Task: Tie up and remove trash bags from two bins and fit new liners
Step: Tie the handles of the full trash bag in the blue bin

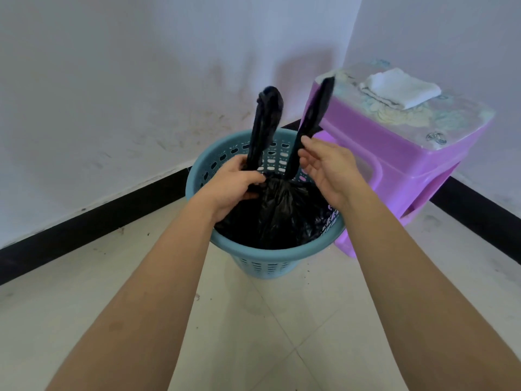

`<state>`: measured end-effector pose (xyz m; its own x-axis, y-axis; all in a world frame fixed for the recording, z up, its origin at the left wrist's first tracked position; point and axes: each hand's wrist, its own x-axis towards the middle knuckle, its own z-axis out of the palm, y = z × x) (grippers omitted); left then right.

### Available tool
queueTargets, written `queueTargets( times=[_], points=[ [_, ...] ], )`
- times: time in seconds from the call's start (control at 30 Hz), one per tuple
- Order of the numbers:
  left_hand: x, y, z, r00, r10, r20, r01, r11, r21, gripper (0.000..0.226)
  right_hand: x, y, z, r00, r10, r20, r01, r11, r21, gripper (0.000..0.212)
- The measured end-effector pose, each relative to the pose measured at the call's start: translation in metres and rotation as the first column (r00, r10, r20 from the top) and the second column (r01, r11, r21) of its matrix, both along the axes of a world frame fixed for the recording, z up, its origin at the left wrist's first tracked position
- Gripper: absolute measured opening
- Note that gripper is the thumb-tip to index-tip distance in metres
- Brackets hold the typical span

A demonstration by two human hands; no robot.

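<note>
The black plastic trash bag (276, 218) sits in the blue perforated plastic bin (262, 259). Your left hand (231, 182) wraps its grip round the left ear (265, 122); your right hand (329, 167) pinches the right ear (313, 117). Both ears stand upright, close together.

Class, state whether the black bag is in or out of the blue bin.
In. The black bag sits inside the blue bin, only its handles above the rim.

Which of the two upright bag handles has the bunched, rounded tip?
The left handle, gripped by the left hand. Its tip is bunched and rounded; the right handle, held by the right hand, tapers flat in front of the purple stool.
</note>
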<state>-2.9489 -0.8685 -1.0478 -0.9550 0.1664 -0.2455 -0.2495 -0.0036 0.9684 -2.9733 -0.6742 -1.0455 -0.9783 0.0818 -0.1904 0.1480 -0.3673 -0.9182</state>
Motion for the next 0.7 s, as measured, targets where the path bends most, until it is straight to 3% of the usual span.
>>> queueTargets(
  times=[0.03,0.1,0.23,0.3,0.37,0.47,0.57,0.7],
  points=[
    [-0.001,-0.002,0.000,0.999,0.052,0.006,-0.052,0.996,0.073,0.027,0.000,0.000,0.000,0.998,0.043,0.047,-0.044,0.999,0.018,0.022],
    [-0.003,-0.007,0.000,0.988,0.147,0.048,-0.152,0.978,0.140,0.030,0.002,-0.003,-0.004,0.982,0.104,0.160,-0.138,0.966,0.218,0.018],
    [-0.003,-0.010,-0.003,0.980,0.188,0.066,-0.195,0.971,0.138,0.021,0.010,-0.011,-0.008,0.965,0.056,0.256,-0.224,0.683,0.695,0.017],
    [-0.003,-0.010,-0.004,0.978,0.201,0.054,-0.207,0.968,0.145,0.015,0.012,-0.014,-0.006,0.948,0.090,0.306,-0.303,0.554,0.776,0.026],
    [-0.003,-0.010,-0.006,0.972,0.235,0.021,-0.236,0.966,0.109,0.011,0.013,-0.017,-0.005,0.914,0.134,0.382,-0.397,0.483,0.781,0.032],
    [-0.002,-0.010,-0.008,0.949,0.287,-0.130,-0.292,0.956,-0.023,0.010,0.013,-0.017,-0.006,0.919,0.203,0.339,-0.395,0.476,0.786,0.023],
    [0.000,-0.005,-0.007,0.923,0.271,-0.272,-0.286,0.958,-0.019,0.010,0.013,-0.014,-0.011,0.960,0.209,0.188,-0.272,0.516,0.813,0.028],
    [0.000,0.001,-0.003,0.936,0.244,-0.255,-0.251,0.968,0.005,0.007,0.013,-0.013,-0.009,0.989,0.139,0.039,-0.130,0.736,0.665,0.029]
  ],
)
